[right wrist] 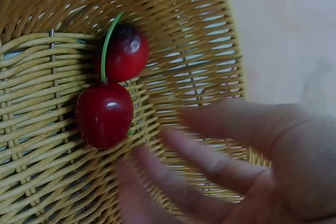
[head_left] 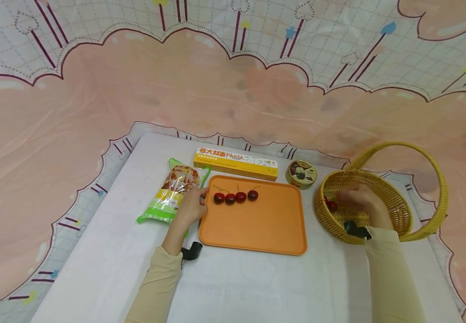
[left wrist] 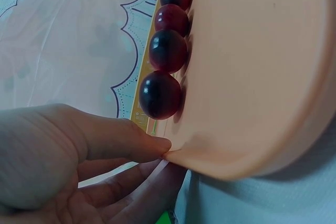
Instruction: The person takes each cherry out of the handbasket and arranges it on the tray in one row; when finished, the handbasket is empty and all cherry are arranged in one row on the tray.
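My left hand (head_left: 192, 207) pinches the left rim of an orange tray (head_left: 257, 229) between thumb and fingers. Several dark red cherries (head_left: 241, 197) with stems sit in a row along the tray's far left part. Inside the yellow wicker basket (head_left: 337, 232) is my right hand (head_left: 358, 199), its fingers spread and blurred, holding nothing. Just beyond those fingertips in the right wrist view, two cherries lie against the basket wall: a bright red cherry (right wrist: 104, 115) with a green stem and a darker cherry (right wrist: 128, 53) behind it.
A yellow pasta box (head_left: 236, 164) lies behind the tray, with a round tin (head_left: 301, 174) to its right. Left of the tray is a green and yellow food bag (head_left: 166, 197), partly covered by the left hand. The basket's tall handle (head_left: 438, 179) arches on the right.
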{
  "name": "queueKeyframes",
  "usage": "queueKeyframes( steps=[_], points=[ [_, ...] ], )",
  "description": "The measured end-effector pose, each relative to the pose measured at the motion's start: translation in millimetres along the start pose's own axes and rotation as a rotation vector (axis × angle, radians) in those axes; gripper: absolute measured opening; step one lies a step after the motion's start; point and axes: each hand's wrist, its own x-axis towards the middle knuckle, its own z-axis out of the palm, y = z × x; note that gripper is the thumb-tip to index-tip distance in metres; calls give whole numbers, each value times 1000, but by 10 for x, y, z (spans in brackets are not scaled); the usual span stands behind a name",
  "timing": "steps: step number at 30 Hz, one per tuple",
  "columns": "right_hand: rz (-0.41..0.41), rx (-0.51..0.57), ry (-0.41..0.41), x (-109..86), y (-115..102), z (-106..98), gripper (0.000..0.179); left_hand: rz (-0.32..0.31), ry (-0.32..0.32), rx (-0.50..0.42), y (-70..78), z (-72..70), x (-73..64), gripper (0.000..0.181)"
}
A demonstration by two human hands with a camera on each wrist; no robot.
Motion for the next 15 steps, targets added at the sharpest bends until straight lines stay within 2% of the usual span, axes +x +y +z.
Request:
queueKeyframes(
  steps=[3, 8, 15],
  points=[
    [62, -3, -43, 17, 35, -4, 22, 11, 7, 3, -1, 3, 1, 58],
    [89, 52, -93, 41, 66, 7, 39, 11, 10, 3, -9, 9, 11, 58],
    [93, 58, -98, 84, 75, 41, 30, 5, -1, -5, -6, 14, 13, 59]
  ],
)
